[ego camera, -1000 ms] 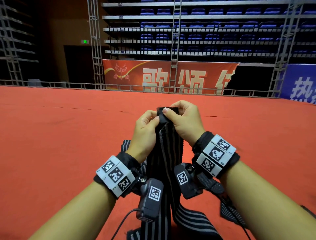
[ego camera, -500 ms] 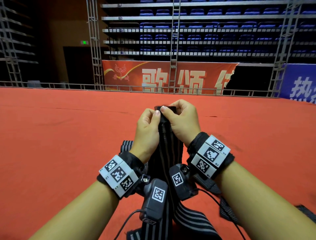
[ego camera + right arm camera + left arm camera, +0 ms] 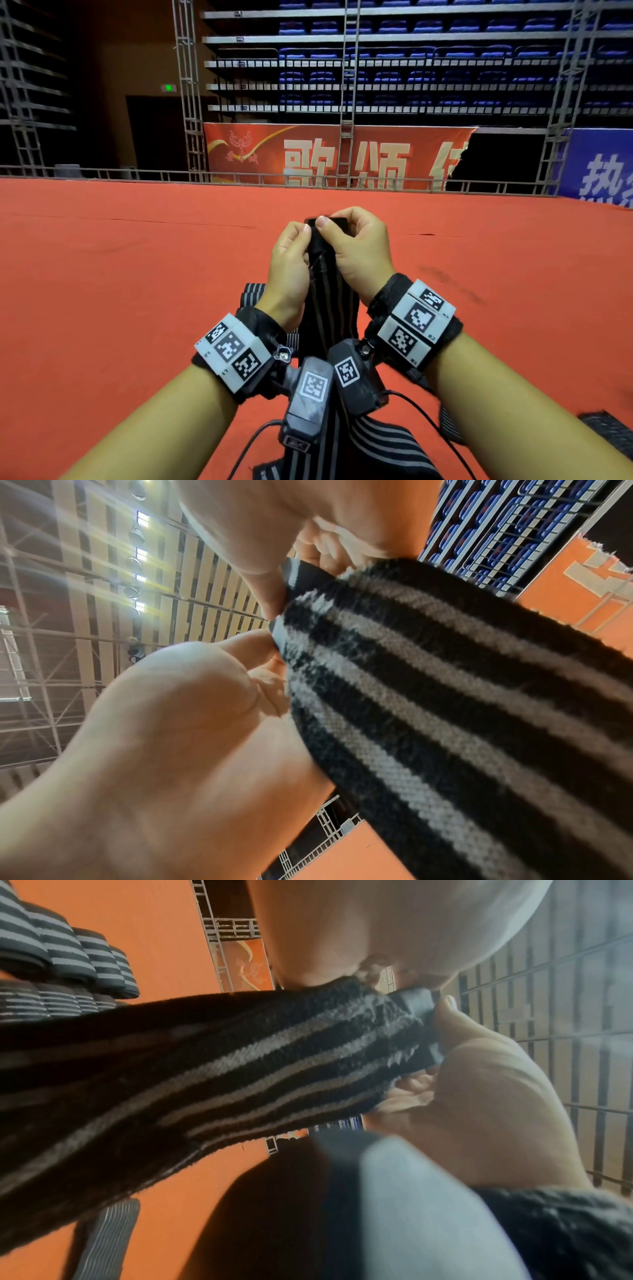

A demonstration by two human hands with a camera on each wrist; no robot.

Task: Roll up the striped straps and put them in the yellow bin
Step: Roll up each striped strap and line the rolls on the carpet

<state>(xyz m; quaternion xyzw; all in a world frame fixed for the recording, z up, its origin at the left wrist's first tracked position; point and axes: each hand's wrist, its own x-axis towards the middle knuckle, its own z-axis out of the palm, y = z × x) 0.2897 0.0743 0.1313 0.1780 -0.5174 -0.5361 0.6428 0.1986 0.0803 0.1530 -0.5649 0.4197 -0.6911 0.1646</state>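
Observation:
A black strap with grey stripes [image 3: 329,301] hangs from both hands down toward the red floor. My left hand [image 3: 291,253] and right hand [image 3: 359,246] pinch its top end, a plain black tab [image 3: 330,221], between thumbs and fingers. In the left wrist view the strap [image 3: 205,1074] runs from the fingers back past the camera, and the right hand [image 3: 479,1096] grips the tab from below. The right wrist view shows the strap [image 3: 445,710] close up, with fingertips [image 3: 270,601] pinching its end. No yellow bin is in view.
Several rolled striped straps [image 3: 68,955] lie in rows on the red carpet [image 3: 120,291]; part of them shows behind my left wrist [image 3: 251,294]. Another strap end [image 3: 606,428] lies at the right. A metal rail [image 3: 102,173] and banner [image 3: 325,157] bound the far edge.
Both hands have drawn slightly closer together on the strap's top end, and the black tab has been folded over a little. The strap still hangs between the wrists.

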